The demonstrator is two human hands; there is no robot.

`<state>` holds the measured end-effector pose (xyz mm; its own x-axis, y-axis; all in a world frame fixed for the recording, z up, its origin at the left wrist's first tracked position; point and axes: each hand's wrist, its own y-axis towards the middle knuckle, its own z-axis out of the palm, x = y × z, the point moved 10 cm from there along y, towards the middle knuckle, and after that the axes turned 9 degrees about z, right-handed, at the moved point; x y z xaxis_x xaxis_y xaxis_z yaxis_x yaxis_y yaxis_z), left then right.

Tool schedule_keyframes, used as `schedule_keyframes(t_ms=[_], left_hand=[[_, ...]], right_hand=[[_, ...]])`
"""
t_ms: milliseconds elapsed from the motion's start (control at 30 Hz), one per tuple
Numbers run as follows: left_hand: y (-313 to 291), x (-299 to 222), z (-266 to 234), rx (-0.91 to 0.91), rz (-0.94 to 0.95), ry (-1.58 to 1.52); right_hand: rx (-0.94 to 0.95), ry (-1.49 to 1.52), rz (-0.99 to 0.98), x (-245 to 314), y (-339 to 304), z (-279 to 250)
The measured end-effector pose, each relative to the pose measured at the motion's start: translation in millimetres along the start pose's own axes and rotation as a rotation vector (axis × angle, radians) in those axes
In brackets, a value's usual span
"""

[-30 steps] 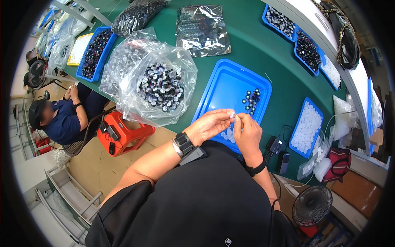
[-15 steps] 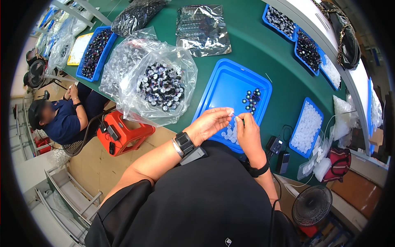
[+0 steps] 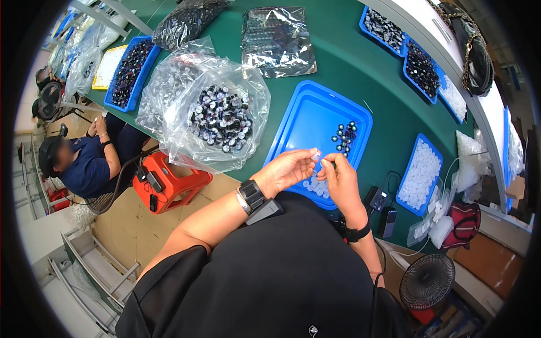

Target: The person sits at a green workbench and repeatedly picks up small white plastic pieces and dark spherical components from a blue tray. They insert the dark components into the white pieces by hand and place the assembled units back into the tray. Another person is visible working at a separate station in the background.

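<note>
My left hand [image 3: 288, 169] pinches a small whitish translucent piece [image 3: 316, 156] between thumb and fingertips, over the blue tray [image 3: 287, 125]. Close beside it, my right hand [image 3: 342, 181] has its thumb and forefinger pressed together near that piece; anything between them is too small to make out. Dark shiny round pieces [image 3: 344, 139] lie in the tray beyond my fingers. Loose translucent pieces [image 3: 321, 190] are in its near end, partly hidden behind my hands.
An open plastic bag [image 3: 222, 121] of dark and clear pieces stands left of the tray. A tray of white pieces [image 3: 420, 174] is on the right, near a small black device [image 3: 376, 198]. A seated person [image 3: 90, 163] and a red stool [image 3: 166, 183] are at left.
The right hand has shifted slightly, its fingertips turning and moving a little left toward the left hand's piece. The left hand has barely moved.
</note>
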<state>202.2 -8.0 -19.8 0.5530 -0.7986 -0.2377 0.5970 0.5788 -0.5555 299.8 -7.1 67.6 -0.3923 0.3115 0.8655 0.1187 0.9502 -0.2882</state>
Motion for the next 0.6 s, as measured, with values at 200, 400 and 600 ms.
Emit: schedule_keyframes(t_ms=[200,400,600], left_hand=[[2,6,1,0.012,-0.033,-0.067],[4,8,1,0.015,-0.046,-0.109],[6,8,-2,0.011,-0.032,-0.113]], right_hand=[[-0.116,-0.117,-0.052,9,-1,-5],[-0.214,-0.24,-0.155,23,-4,-8],[-0.235,-0.262,-0.147,25,-4,-8]])
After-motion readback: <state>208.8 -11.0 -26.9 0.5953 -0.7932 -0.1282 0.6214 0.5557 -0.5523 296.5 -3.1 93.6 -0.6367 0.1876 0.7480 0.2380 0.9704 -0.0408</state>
